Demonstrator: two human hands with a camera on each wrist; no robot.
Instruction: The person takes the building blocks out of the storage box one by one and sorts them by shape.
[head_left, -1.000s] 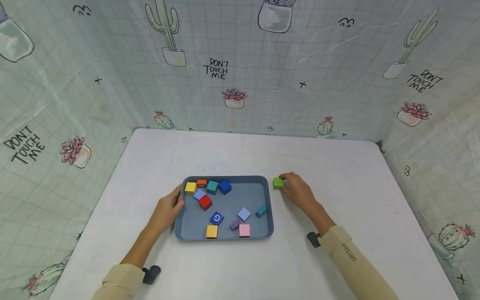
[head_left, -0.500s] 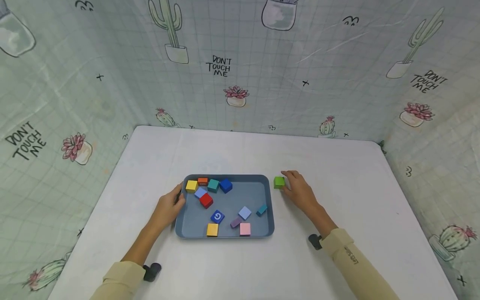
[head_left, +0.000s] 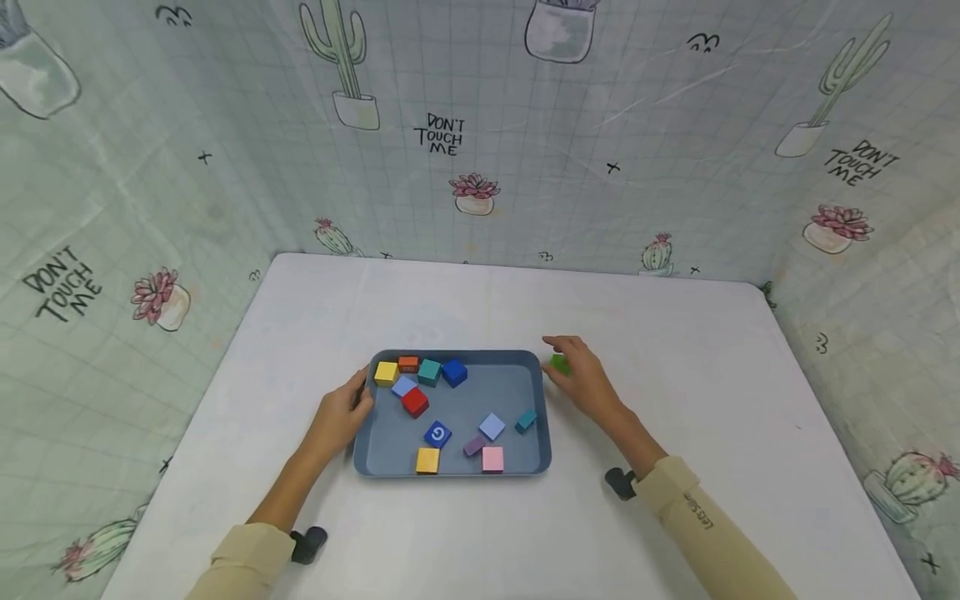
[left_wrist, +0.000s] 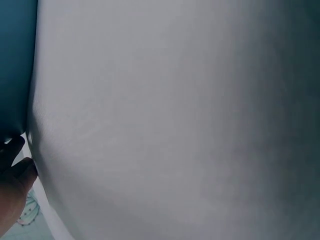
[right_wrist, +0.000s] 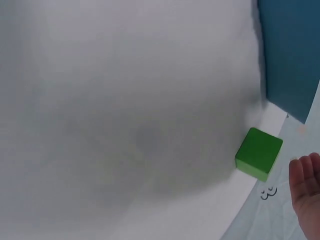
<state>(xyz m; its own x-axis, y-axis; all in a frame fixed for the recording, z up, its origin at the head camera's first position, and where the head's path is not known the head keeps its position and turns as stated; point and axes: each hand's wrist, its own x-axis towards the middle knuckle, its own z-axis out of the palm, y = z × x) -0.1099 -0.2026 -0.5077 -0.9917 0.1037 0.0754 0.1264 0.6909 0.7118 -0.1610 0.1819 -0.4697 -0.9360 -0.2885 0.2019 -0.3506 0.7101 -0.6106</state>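
Note:
A blue-grey tray (head_left: 480,375) lies on the white table, several coloured blocks spread inside it. At its left rim my left hand (head_left: 333,421) holds the side, thumb and fingers at the edge; in the left wrist view, the fingers (left_wrist: 17,170) meet the tray's corner. Beyond the opposite rim, a green block (head_left: 560,363) rests on the table, partly covered by my right hand (head_left: 588,383). That hand reaches over it with fingers extended toward the tray's right rim. The right wrist view shows the green block (right_wrist: 259,152) apart from the fingers (right_wrist: 304,175).
Inside the tray, a yellow block (head_left: 387,373), a red block (head_left: 415,402) and others sit to the left. A pink block (head_left: 492,459) and a small teal block (head_left: 526,420) lie near its right front. A cactus-print cloth (head_left: 525,167) surrounds the table.
My right hand has let go of the green block and moved left over it to the tray's right rim. The left hand stays at the tray.

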